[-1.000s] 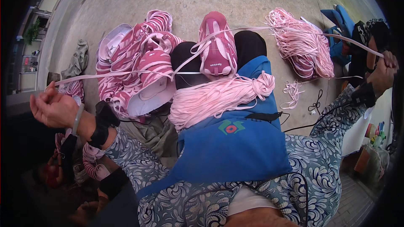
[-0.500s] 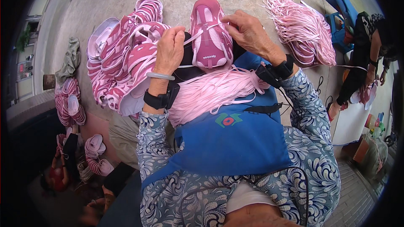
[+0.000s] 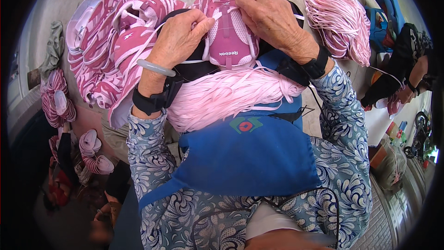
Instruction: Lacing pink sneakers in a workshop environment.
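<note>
A pink shoe upper (image 3: 226,34) with white mesh panels sits in front of me, toe end away. My left hand (image 3: 180,37) is closed in a pinch at its left edge, on a pale shoelace that runs toward the upper. My right hand (image 3: 273,18) has its fingers bent and pinched at the upper's right side; the lace there is mostly hidden by the fingers. A thick bundle of pale pink shoelaces (image 3: 226,95) lies across my lap, just below the upper, on a blue apron (image 3: 249,157).
Stacked pink shoe uppers (image 3: 111,41) stand at the left. Another heap of laces (image 3: 335,16) lies at the right. Blue slippers or similar blue items (image 3: 386,9) are beyond it. A co-worker's arm (image 3: 418,71) shows at the far right; other people sit at lower left.
My view has shifted, so the upper sits higher in the picture. The hands have come closer to the upper, and the lace stretch at the left hand looks shorter.
</note>
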Available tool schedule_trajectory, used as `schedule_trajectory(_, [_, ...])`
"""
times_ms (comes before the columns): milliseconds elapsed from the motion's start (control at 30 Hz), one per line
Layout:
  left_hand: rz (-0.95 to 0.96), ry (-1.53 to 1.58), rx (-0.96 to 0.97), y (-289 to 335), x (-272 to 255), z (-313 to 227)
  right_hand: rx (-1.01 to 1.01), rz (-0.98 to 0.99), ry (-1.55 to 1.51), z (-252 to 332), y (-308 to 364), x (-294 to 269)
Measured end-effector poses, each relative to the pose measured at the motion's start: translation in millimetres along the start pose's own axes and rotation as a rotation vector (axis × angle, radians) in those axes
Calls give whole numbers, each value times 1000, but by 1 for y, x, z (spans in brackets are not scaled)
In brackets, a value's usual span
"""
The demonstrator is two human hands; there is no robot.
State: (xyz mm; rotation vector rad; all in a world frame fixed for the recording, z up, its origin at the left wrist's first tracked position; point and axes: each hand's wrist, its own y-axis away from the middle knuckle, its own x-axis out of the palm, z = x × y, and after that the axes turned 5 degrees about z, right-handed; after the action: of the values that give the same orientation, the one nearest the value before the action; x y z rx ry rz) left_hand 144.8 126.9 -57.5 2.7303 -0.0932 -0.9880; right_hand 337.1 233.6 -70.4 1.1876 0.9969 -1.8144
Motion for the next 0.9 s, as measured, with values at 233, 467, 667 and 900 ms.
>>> schedule_trajectory(233, [118, 192, -12, -5, -5, 12, -26, 72, -44, -4, 13, 3])
schedule_trajectory(467, [-86, -189, 123, -28, -9, 15, -235, -28, -61, -16, -15, -11])
schedule_trajectory(667, [-78, -200, 98, -37, -4, 0, -428, -350, -213, -33, -2, 19])
schedule_trajectory(900, [-388, 97, 49, -15, -5, -17, -1, -16, -260, -16, 10, -23])
